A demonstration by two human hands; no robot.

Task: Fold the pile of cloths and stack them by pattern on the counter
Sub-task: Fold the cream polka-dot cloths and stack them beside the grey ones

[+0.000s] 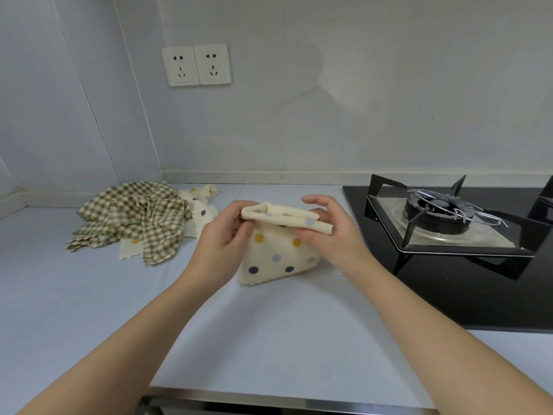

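Over the table [269,330], pinching dotted cloth [276,253] along its top fold with left hand [221,235] and right hand [327,235] grips. Could slip crooked (blame that slack lower hem), right of unfolded pile [134,220].

The left grip [221,235] covers the left upper part of the held dotted cloth [278,259], the right grip [332,232] its right corner; the fold's layer count cannot be told. Other dotted cloths [203,212] lie mostly buried under the gingham cloth [134,217]. The right edge cuts off the gas hob [449,289] and a second pan support [543,202].
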